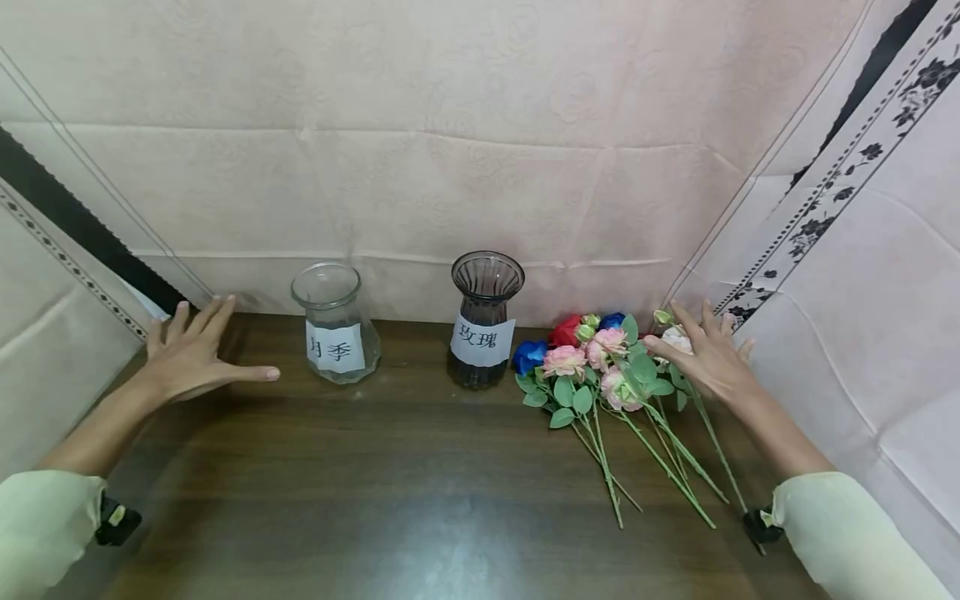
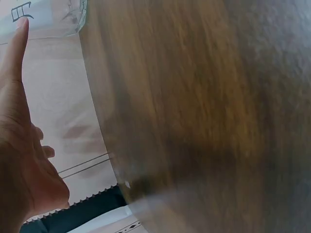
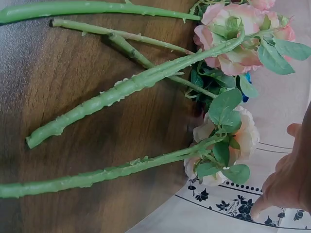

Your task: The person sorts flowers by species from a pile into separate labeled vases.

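Grey vase point(image 1: 482, 307) and clear vase point(image 1: 330, 315) stand upright in the head view, labels point(image 1: 335, 348) towards the person, probably for reading; flowers point(image 1: 618, 387) lie to their right. Left wrist view: the left hand point(image 2: 22, 150) spreads, gripping nothing. Right wrist view: the right hand point(image 3: 290, 182), partly cut off, seems released near flowers.

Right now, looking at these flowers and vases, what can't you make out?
- Head view: the full shape of the white flower, partly covered by the right hand.
- Head view: how many flowers there are, since they and their leaves overlap.
- Left wrist view: most of the clear vase, cut off by the picture's edges.
- Right wrist view: the end of the lowest green stem, beyond the left edge.
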`<action>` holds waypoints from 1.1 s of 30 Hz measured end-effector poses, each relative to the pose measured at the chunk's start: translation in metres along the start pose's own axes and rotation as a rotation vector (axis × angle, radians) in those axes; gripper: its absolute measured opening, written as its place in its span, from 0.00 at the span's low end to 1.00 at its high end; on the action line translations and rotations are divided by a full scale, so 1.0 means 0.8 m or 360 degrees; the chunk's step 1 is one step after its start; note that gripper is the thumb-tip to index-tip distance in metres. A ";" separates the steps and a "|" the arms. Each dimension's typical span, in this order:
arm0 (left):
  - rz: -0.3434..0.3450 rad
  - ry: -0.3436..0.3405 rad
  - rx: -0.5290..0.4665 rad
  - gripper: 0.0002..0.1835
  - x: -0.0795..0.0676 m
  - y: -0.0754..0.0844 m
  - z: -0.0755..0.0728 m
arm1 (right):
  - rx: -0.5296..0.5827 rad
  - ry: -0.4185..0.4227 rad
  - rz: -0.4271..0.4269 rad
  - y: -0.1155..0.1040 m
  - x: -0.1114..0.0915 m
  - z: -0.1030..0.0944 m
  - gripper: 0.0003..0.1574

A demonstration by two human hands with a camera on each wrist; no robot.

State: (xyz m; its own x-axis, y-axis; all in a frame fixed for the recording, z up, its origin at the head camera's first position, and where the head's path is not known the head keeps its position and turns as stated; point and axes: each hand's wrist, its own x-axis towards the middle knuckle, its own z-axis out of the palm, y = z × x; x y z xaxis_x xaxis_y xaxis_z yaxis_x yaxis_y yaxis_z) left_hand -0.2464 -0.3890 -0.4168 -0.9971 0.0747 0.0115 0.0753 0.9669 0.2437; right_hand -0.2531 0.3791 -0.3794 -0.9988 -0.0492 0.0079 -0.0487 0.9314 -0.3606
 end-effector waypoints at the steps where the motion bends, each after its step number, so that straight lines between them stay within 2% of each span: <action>1: 0.0007 0.0008 -0.0017 0.83 0.002 0.002 0.001 | 0.0003 -0.0005 0.0000 0.001 -0.001 0.000 0.62; 8: 0.0085 0.0065 -0.0282 0.80 0.011 0.018 0.011 | 0.0042 -0.0005 -0.0028 0.002 -0.003 -0.004 0.61; 14: 0.0106 -0.0041 -0.0519 0.79 0.013 0.037 0.018 | 0.0113 0.0028 -0.0064 0.003 -0.003 -0.007 0.58; 19: 0.0143 -0.0083 -0.0617 0.78 0.016 0.050 0.026 | 0.0192 0.0054 -0.0091 0.009 -0.003 -0.009 0.55; 23: 0.0170 -0.0076 -0.0644 0.78 0.019 0.056 0.033 | 0.0267 0.0101 -0.0044 0.015 -0.007 -0.011 0.56; 33: 0.0222 -0.0079 -0.0800 0.76 0.027 0.067 0.045 | 0.0500 0.0334 0.0166 0.037 -0.029 -0.012 0.55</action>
State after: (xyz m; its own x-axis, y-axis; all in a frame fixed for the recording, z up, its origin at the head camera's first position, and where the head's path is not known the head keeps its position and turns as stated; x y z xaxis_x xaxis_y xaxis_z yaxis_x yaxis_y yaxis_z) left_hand -0.2637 -0.3266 -0.4383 -0.9754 0.2180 0.0341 0.1827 0.7114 0.6786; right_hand -0.2316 0.4114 -0.3814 -0.9801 0.1454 0.1350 0.0265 0.7702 -0.6372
